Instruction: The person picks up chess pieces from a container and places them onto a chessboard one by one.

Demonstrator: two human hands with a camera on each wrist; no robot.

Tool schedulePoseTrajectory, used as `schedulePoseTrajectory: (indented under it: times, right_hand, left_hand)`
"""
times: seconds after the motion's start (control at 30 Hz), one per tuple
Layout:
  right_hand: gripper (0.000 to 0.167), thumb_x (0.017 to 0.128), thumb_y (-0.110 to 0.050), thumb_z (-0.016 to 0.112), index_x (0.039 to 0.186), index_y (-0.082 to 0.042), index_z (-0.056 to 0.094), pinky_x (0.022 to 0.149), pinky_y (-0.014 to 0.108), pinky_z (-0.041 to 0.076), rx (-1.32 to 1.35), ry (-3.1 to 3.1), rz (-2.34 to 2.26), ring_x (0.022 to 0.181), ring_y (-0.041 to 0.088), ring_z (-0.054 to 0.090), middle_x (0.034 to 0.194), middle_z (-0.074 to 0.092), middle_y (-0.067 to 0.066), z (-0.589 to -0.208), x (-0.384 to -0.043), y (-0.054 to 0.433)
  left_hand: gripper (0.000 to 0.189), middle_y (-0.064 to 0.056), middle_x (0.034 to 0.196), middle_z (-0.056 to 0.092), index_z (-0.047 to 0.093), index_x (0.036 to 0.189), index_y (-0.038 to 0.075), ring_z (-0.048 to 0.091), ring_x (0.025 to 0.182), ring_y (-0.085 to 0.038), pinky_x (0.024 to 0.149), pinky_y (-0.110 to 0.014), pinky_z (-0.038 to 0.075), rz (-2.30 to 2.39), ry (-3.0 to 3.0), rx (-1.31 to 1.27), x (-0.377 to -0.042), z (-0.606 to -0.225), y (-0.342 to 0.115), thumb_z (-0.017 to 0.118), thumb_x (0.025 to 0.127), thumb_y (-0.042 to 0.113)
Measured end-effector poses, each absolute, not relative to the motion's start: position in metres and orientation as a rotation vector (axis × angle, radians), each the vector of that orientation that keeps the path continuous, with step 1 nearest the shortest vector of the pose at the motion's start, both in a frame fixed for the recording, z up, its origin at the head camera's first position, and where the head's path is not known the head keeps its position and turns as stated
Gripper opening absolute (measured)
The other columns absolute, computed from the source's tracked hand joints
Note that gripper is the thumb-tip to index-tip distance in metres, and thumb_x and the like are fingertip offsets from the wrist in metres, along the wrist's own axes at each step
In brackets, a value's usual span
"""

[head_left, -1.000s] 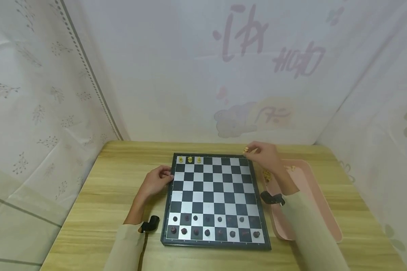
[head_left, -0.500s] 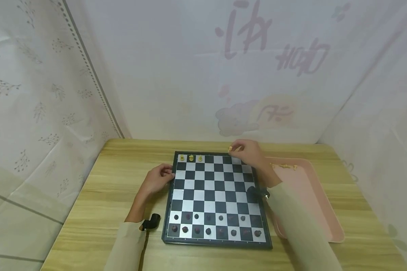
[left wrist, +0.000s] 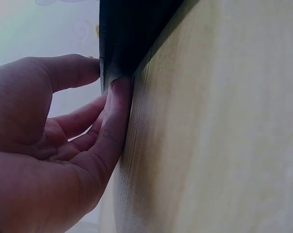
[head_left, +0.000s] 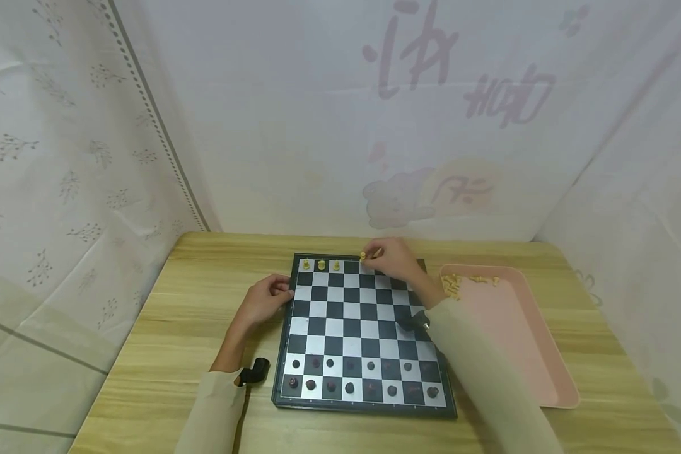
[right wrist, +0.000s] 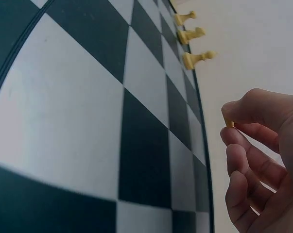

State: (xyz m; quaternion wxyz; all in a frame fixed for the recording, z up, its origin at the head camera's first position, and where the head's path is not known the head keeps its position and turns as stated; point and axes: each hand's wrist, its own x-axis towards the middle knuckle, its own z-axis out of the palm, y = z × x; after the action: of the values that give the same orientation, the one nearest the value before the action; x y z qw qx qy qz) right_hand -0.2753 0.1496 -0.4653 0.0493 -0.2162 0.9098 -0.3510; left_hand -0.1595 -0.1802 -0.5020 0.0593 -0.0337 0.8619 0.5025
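Black-and-white checkered board [head_left: 353, 311]: dark chessmen [head_left: 349, 388] placed, six o'clock; three yellow chessmen [head_left: 321, 265], eleven. Right hand [head_left: 396, 259] pinched fourth yellow chessman [head_left: 362, 255], twelve; left hand [head_left: 261, 301] gripped board. Unplaced yellow pieces [head_left: 451, 285] lay in pink tray [head_left: 507, 328], three.

Pale printed cloth [head_left: 272, 139] hangs around a wood-grained table [head_left: 204, 290].

One small yellow chess piece [head_left: 362, 256], partly hidden, is pinched upright between fingers [right wrist: 237, 158] of the right hand [head_left: 394, 257], near the far row's middle; its contact with the chessboard [head_left: 359, 329] is unclear. The chessboard, black-and-white with dark frame, lies flat; the left hand [head_left: 262, 301] holds its left edge.
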Motion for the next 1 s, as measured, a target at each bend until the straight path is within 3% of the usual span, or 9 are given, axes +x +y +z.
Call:
schedulePoseTrajectory:
  times: [0.4,0.7,1.0]
  right_hand:
    - [0.016,0.092,-0.013,0.087,0.107,-0.008,0.083,0.079,0.039,0.059,-0.695,2.71,-1.077,0.089,0.022,0.072,0.098,0.078,0.001,-0.478,-0.279,0.137]
    - [0.014,0.091,-0.008,0.086,0.105,-0.007,0.084,0.077,0.037,0.056,-0.738,2.723,-1.012,0.085,0.018,0.069,0.092,0.077,-0.001,-0.481,-0.279,0.132]
    - [0.028,0.089,-0.011,0.089,0.116,-0.005,0.081,0.083,0.038,0.056,-0.757,2.697,-0.994,0.091,0.018,0.069,0.096,0.076,-0.001,-0.479,-0.279,0.139]
  left_hand:
    - [0.04,-0.013,0.114,0.074,0.069,0.139,-0.003,0.07,0.104,-0.027,0.085,-0.036,0.053,1.52,2.609,-0.095,-0.161,-0.502,-0.179,0.074,0.103,0.014]
    - [0.039,-0.012,0.113,0.074,0.069,0.138,-0.002,0.07,0.102,-0.026,0.083,-0.034,0.053,1.514,2.618,-0.099,-0.161,-0.502,-0.179,0.074,0.103,0.014]
    - [0.039,-0.012,0.114,0.074,0.069,0.139,-0.002,0.07,0.103,-0.027,0.083,-0.035,0.053,1.513,2.62,-0.093,-0.161,-0.503,-0.182,0.074,0.103,0.014]
